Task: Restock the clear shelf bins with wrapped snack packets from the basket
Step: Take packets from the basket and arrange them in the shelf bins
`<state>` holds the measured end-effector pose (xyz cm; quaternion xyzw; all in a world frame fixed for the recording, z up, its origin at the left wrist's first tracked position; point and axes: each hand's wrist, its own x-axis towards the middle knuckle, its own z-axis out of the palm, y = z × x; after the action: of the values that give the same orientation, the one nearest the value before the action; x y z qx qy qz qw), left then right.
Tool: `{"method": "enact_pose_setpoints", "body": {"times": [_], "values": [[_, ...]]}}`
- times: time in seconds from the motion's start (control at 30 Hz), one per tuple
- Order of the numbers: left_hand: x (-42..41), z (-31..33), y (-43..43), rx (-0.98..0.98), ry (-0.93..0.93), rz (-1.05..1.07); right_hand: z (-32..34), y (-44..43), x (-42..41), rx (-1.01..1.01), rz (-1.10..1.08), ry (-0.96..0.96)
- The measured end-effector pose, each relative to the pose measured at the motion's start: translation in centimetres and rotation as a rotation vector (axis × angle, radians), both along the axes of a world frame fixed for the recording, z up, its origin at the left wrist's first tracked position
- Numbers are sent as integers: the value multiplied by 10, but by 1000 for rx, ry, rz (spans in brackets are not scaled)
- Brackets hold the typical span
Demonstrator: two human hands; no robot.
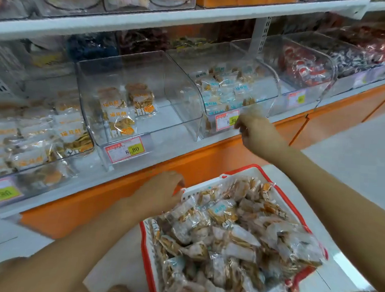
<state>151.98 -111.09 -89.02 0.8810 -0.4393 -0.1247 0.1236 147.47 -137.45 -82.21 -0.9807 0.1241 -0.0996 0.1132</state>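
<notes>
Crinkly packets (233,238) fill plastic basket (242,170); left hand (161,193) grips its rim, right hand (257,134) unclear.

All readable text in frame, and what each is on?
"8.80": tag on the middle bin.
"8.80": second tag, on the bin to its right, by the right hand.
"RI": packets in the middle bin.
Other tags, packet characters, print in the basket the left hand grips: too blurred.
</notes>
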Motion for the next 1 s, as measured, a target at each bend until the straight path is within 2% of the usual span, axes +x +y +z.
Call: {"method": "enact_pose_setpoints", "body": {"times": [0.13,0.27,0.33,0.47,0.63,0.73,0.8,0.87,0.93,1.0], "values": [[-15,-33,25,303,181,-58,-70,52,-46,137,83,541],[-26,-56,51,460,270,-98,-123,92,-70,41,111,1003],[-28,-66,60,503,284,-79,-135,104,-76,-65,125,1058],[-31,-75,70,480,305,-34,-131,113,-75,-143,135,1072],[-29,-68,78,355,343,-2,-126,121,-71,-233,236,1110],[-28,-60,76,211,392,103,-116,113,-70,-221,270,939],[-28,-49,72,47,533,244,-95,110,-67,-187,263,646],[-30,-33,66,-205,897,421,-75,112,-67,-130,311,230],[-32,-10,60,-437,1265,486,-61,119,-72,-146,419,-165],[-35,14,57,-585,1403,423,-53,133,-81,-186,497,-443]]}}
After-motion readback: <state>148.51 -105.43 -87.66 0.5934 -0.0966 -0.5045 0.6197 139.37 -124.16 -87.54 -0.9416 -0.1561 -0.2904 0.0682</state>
